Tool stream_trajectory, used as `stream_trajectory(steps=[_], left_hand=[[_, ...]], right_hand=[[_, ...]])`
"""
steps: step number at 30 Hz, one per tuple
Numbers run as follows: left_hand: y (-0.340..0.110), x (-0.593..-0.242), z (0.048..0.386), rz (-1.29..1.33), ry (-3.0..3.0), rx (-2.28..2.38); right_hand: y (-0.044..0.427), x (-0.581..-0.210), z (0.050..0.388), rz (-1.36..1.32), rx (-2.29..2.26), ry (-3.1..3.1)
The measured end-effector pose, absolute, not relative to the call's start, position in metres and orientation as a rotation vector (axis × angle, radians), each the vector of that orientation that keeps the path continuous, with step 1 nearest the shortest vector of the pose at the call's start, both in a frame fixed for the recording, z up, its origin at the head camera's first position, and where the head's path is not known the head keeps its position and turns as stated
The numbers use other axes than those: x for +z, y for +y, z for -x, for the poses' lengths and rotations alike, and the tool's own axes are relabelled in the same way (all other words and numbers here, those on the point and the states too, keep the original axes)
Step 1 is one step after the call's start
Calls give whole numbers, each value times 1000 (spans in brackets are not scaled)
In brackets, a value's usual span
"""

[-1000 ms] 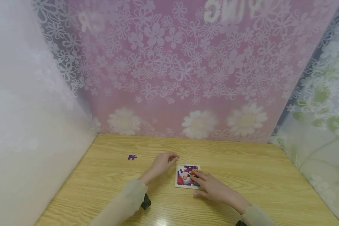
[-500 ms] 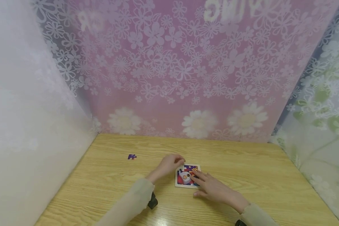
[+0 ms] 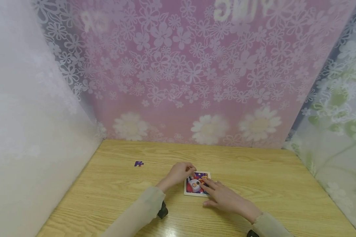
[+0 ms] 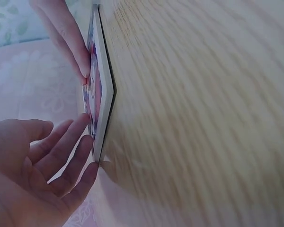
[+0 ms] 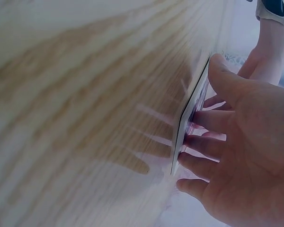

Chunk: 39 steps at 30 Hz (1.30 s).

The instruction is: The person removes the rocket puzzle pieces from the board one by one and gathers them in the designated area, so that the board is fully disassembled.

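Note:
A small square jigsaw puzzle (image 3: 194, 187) in a pale tray lies flat on the table, with a white rocket picture on purple. My left hand (image 3: 178, 173) is over its upper left corner. In the left wrist view, the puzzle's rim (image 4: 106, 94) meets the fingertips of that hand (image 4: 42, 170), whose fingers are nearly straight and thumb stands apart. Whether a piece lies under those fingertips is hidden. My right hand (image 3: 225, 197) rests outstretched fingers on the puzzle's right side. A loose purple puzzle piece (image 3: 138, 163) lies further left.
The wood-grain table (image 3: 249, 174) ends at a pink flowered backdrop (image 3: 178, 75). White patterned sheets hang at the left (image 3: 32, 115) and right (image 3: 341, 138). Black straps with cameras sit at both wrists.
My left hand has moved right from beside the puzzle onto its upper left corner, covering the white gap seen there earlier. The right hand and the loose piece have stayed in place.

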<state>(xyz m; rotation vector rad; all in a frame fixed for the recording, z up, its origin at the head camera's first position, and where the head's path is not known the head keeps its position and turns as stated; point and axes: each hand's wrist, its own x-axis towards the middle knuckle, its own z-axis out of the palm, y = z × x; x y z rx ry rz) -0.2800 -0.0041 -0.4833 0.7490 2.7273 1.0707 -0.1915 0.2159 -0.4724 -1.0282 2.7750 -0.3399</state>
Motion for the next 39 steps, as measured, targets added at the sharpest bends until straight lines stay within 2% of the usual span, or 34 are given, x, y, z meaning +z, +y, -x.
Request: stream_trajectory(steps=[16,30,39], left_hand=[[9,-485,281,-718,2797,916],[11,-479,281,-849,2940,760],[0,-476,282,-829,2792,943]], right_hand=[[211,-469,188,962,-329,2772],[212,-470,188,1015,-321,2784],[211,-468,187,1014,-305,2782]])
